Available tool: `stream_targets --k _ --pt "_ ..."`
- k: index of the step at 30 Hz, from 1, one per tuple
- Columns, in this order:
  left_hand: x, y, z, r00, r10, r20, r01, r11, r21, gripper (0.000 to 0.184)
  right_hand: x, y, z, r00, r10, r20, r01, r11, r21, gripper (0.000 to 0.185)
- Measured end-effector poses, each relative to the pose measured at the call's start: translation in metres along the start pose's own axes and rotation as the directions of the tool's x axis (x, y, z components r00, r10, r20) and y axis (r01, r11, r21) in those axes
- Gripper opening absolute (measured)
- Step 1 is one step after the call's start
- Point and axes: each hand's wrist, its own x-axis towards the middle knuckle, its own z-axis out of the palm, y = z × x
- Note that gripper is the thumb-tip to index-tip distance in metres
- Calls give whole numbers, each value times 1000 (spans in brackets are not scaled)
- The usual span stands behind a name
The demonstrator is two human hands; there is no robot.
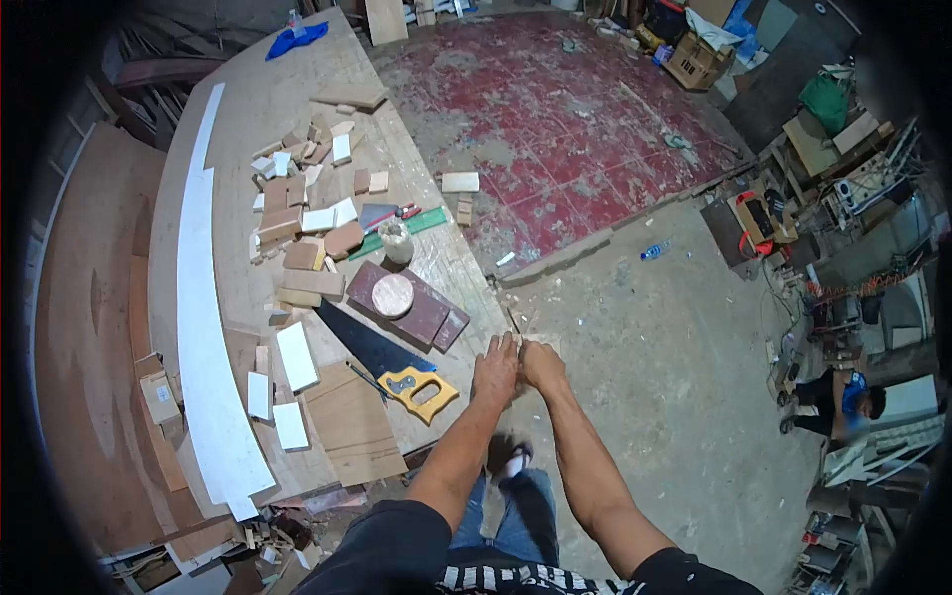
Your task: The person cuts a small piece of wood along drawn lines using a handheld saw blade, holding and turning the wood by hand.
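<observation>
Patchy red floor (565,129) spreads toward one o'clock, past the long table (297,71). On it, nine o'clock from the hands, lies the saw (369,340), its long axis running ten to four; the brown block (428,315) sits at ten. The left hand (494,368), nearer both, is just beside the right hand (542,366) at the table's edge; how far each grip closes, and on what, I cannot tell.

From a distance I saw the saw's (389,357) yellow handle (407,394) and dark blade (365,335), a maroon block (428,310), a green strip (426,221), a long white board (198,297), and red floor tiles (555,109) blotched with grey.
</observation>
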Motion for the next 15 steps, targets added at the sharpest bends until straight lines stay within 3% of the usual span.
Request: stream_targets --k 4,6,8,11,13,15 --pt "2 -4 7 1000 24 2 -24 998 61 83 -1 6 5 1000 -10 14 9 1000 24 31" --pt "1 -2 -6 998 11 56 -14 998 54 77 -24 11 7 988 -12 -153 25 996 82 29" --pt "1 1 -9 993 -8 118 3 999 43 72 -31 7 3 985 -10 -174 18 999 44 29" --pt "-3 3 4 998 -28 62 25 998 59 83 -36 3 3 974 -20 -225 19 1000 -7 27" --pt "2 -1 12 1000 -22 16 20 996 85 86 -47 0 -4 955 -113 -276 97 993 -69 25" --pt "-3 4 -5 996 -50 67 44 995 88 88 -90 -18 -36 966 -116 -230 94 990 -106 23"
